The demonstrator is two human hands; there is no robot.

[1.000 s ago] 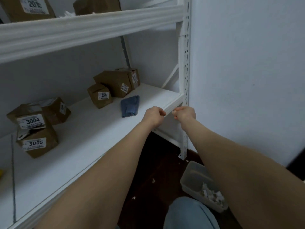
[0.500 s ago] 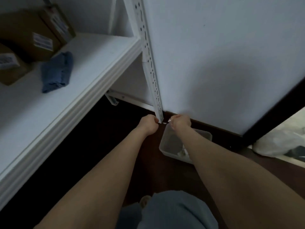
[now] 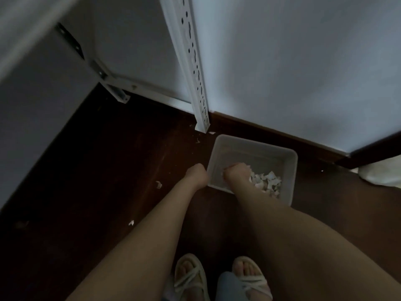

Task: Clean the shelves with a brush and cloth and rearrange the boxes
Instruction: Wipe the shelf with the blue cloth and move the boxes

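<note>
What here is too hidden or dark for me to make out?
- Head view: whether the left hand or right hand holds anything; the curled fingers face away.
- Part of the scraps in the bin: the right forearm covers them.
- White bundle at right: cut by the frame edge.

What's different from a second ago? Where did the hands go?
Both hands dropped from the shelf edge toward the floor: the right hand is now over the bin of paper scraps, the left hand beside its rim. Both stayed curled; whether they hold anything is hidden.
</note>
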